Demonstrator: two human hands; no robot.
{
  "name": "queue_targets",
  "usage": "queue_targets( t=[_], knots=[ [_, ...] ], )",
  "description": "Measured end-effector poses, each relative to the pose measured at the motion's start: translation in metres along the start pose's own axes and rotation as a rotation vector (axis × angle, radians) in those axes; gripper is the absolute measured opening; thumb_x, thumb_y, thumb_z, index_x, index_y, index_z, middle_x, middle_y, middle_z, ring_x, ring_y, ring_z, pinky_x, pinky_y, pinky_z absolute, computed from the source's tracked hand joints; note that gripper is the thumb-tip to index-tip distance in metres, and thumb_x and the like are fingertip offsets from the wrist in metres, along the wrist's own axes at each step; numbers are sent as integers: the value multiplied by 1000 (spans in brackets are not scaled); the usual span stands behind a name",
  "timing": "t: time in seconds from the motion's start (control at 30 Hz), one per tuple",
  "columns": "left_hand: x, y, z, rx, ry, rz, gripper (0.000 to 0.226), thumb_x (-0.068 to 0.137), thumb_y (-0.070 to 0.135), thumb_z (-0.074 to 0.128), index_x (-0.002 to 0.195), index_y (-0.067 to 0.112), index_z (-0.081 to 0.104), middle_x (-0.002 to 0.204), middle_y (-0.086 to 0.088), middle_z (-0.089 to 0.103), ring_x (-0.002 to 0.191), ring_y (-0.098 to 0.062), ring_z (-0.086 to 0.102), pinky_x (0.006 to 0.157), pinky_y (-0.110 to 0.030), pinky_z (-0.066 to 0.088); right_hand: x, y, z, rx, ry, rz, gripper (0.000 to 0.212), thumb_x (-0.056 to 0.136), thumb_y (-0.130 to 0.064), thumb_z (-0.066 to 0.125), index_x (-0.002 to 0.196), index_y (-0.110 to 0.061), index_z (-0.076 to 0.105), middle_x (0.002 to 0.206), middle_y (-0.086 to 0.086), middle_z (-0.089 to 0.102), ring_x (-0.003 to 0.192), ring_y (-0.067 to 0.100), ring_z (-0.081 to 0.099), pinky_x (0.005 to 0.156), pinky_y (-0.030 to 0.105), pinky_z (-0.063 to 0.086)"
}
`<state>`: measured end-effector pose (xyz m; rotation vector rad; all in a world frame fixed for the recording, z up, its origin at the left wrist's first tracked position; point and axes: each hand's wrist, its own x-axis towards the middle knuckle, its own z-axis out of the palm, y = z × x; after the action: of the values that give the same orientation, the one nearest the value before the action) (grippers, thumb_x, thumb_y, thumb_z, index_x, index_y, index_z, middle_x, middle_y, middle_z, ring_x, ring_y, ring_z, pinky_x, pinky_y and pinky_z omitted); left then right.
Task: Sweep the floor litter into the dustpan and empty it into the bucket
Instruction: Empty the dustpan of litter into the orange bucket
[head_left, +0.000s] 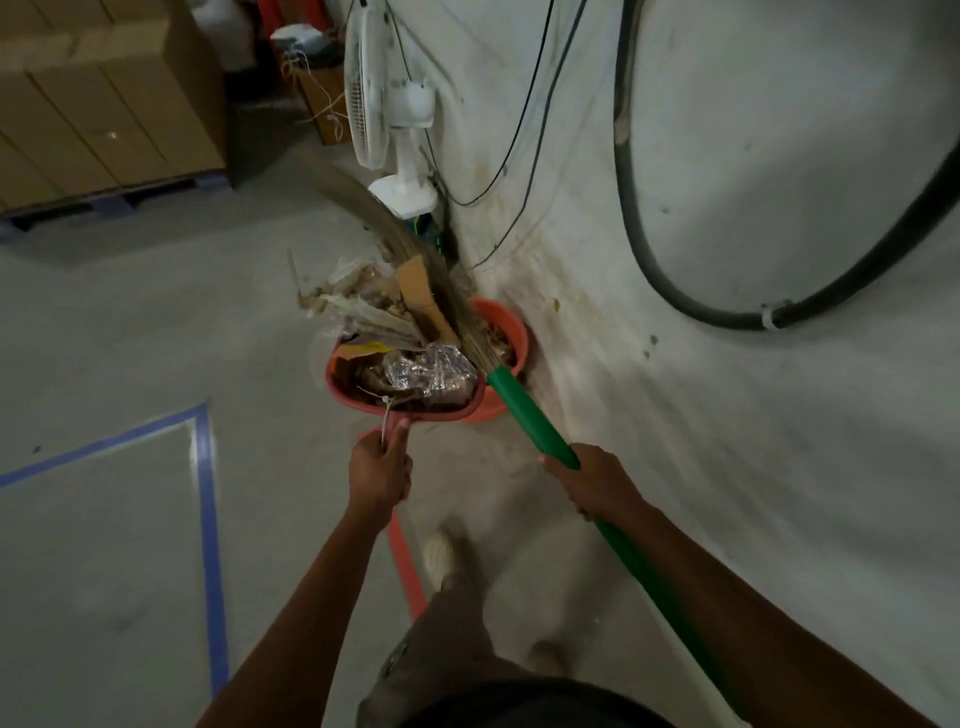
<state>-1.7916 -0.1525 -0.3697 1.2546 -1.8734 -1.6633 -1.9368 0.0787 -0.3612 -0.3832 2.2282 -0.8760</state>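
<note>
I record my left hand (378, 474) clenched round the handle of the dustpan (353, 400), which is heaped with litter (405, 358) and held against the bucket (514, 332) by the wall (727, 156). My right hand (597, 486) grips the broom (530, 421); its bristles lie across the litter.

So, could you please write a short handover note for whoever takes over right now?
Left hand grips the dustpan handle. Right hand grips the broom by its green shaft.
The dustpan is piled with litter, right beside the orange bucket at the wall. The bristles lie against the pile.
Done: litter is in the pan.
Left: tip it into the bucket.
</note>
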Motion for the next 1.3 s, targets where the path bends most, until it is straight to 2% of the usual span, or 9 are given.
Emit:
queue_targets(
  t=[0.23, 0.37, 0.53, 0.63, 0.77, 0.87, 1.0, 1.17, 1.3],
  knots=[
    [142, -11, 34, 105, -94, -64, 44, 100, 38, 59, 69, 9, 45, 52, -13, 46, 41, -20, 43, 38, -27, 34, 115, -18, -8, -90, 42, 90, 41, 92, -64, 54, 81, -24, 55, 65, 1, 60, 53, 14, 60, 57, 34, 57],
    [224, -25, 48, 179, -174, -142, 46, 97, 45, 60, 70, 10, 46, 49, -7, 48, 38, -20, 44, 41, -30, 37, 178, -29, -8, -182, 79, 150, 67, 78, -83, 30, 73, -19, 51, 64, 2, 55, 54, 19, 57, 61, 41, 58],
    [305, -52, 56, 282, -252, -211, 53, 89, 57, 60, 86, 4, 58, 55, -7, 54, 43, -22, 49, 46, -38, 44, 243, -35, -6, -286, 54, 245, 65, 92, -71, 35, 80, -11, 58, 70, 14, 66, 60, 31, 66, 63, 43, 58],
    [342, -66, 67, 372, -306, -242, 46, 93, 52, 61, 80, 8, 54, 58, -8, 55, 45, -25, 52, 48, -42, 48, 282, -30, -4, -355, 45, 278, 54, 96, -66, 38, 72, -19, 50, 61, 4, 54, 52, 21, 54, 55, 33, 48],
    [385, -80, 93, 518, -367, -268, 47, 97, 51, 57, 80, 7, 53, 60, -8, 59, 43, -20, 56, 45, -31, 44, 333, -16, -2, -456, 39, 324, 51, 97, -64, 40, 69, -22, 45, 59, -2, 44, 48, 13, 42, 50, 27, 36],
    [416, -95, 119, 602, -431, -307, 49, 98, 52, 55, 73, 10, 52, 55, -5, 59, 45, -23, 57, 50, -34, 50, 365, -3, -1, -515, 41, 370, 51, 99, -62, 38, 69, -21, 46, 59, -1, 47, 48, 13, 45, 45, 25, 33],
    [457, -110, 162, 604, -494, -406, 52, 104, 44, 45, 69, 6, 57, 54, -8, 59, 38, -17, 54, 43, -20, 41, 408, 5, 0, -575, 41, 443, 52, 102, -58, 35, 71, -18, 48, 64, 1, 54, 50, 14, 48, 43, 23, 32],
    [493, -115, 212, 568, -471, -489, 32, 106, 22, 42, 108, -2, 62, 72, -7, 59, 60, -21, 58, 52, -30, 47, 433, 13, 10, -638, 37, 447, 48, 103, -57, 32, 80, -19, 50, 66, 0, 56, 50, 13, 50, 43, 23, 34],
    [509, -112, 227, 747, -512, -419, 31, 105, 12, 40, 129, 2, 57, 117, -14, 65, 105, -27, 64, 77, -29, 52, 451, 5, 22, -602, 14, 441, 48, 103, -57, 33, 77, -19, 49, 65, -2, 53, 51, 11, 49, 44, 23, 32]
  ],
)
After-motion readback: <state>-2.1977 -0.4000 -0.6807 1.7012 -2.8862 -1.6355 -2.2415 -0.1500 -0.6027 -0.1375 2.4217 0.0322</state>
